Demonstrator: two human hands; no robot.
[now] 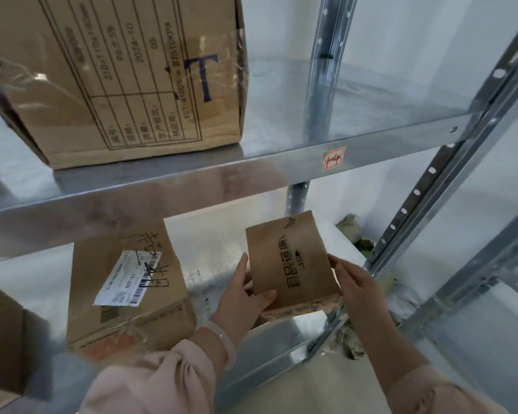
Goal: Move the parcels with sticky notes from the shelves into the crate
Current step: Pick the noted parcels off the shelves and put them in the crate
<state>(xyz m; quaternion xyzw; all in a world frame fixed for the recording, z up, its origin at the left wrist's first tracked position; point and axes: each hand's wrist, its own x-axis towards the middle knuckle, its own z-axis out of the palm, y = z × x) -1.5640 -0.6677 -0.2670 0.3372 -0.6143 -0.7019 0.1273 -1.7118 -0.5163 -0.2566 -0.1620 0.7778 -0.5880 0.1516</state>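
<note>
Galvanised steel shelf rack (162, 189). Below pink shelf tag (334, 158), small brown cardboard parcel (290, 258) tilted up; left hand (243, 291) and right hand (356, 282) clasp its sides. No note showing; best turn and check first.

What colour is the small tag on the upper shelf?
Small paper tag: pale pink, red border; head view.

Small brown parcel (292, 258), black print on its top face, held tilted over the lower shelf (216, 264), front right.
</note>
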